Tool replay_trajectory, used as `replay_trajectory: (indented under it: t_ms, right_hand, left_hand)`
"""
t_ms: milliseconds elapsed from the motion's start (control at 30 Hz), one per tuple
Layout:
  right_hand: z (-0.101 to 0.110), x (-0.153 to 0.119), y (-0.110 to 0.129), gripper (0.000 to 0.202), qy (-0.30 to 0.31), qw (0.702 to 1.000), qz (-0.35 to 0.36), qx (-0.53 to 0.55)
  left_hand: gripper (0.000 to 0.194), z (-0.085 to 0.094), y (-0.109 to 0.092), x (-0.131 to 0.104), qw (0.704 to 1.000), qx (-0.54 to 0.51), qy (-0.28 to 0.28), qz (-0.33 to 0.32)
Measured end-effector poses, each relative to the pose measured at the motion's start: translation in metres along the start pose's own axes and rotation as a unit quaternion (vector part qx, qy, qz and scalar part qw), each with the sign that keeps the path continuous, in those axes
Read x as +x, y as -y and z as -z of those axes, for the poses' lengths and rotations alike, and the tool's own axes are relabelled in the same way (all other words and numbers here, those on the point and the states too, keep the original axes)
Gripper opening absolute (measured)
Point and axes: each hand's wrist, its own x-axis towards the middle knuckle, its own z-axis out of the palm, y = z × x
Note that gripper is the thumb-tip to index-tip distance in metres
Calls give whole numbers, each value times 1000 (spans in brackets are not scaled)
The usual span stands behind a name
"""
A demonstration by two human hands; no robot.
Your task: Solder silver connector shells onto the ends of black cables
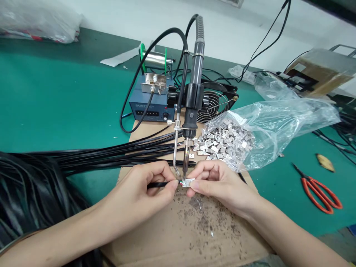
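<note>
Under the tip of a mounted soldering iron (190, 122), my two hands meet. My left hand (150, 185) pinches a black cable (157, 184) close to its end, where thin coloured wires show. Between thumb and fingers, my right hand (217, 181) grips a small silver USB connector (187, 182). The wire ends reach the connector's left side, right below the iron's tip. A thin metal solder feed tube (175, 148) comes down beside the iron to the same spot. Whether the wires are joined to the connector I cannot tell.
Loose USB connectors (222, 141) spill from a clear plastic bag (278, 129). Black cables (111, 154) lie at left. Behind stand a blue feeder unit (151, 105), a solder spool (154, 59) and a fan (215, 100). Red-handled cutters (319, 193) rest at right. Stained cardboard (178, 230) lies below my hands.
</note>
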Motion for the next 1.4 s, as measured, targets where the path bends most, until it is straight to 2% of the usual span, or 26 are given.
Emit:
replay_trajectory:
  t_ms: [533, 633, 867, 1033, 1200, 1400]
  right_hand:
    - [6, 0, -5, 13, 40, 999, 5, 31]
    - [4, 1, -4, 14, 33, 999, 0, 28]
    - [-2, 2, -1, 20, -31, 999, -16, -24]
    - [0, 1, 2, 23, -32, 998, -24, -46]
    - [3, -2, 4, 21, -1, 997, -25, -73]
    - [3, 1, 1, 17, -11, 996, 2, -85]
  left_hand:
    - [18, -2, 3, 3, 1000, -22, -2, 4]
    - [18, -2, 2, 2, 1000, -20, 1, 15]
    - [17, 0, 1, 3, 999, 22, -3, 30]
    - [17, -1, 1, 2, 999, 43, -2, 25]
    - [20, -4, 1, -1, 998, 57, -2, 5]
    - [20, -2, 5, 1, 999, 41, -33, -15]
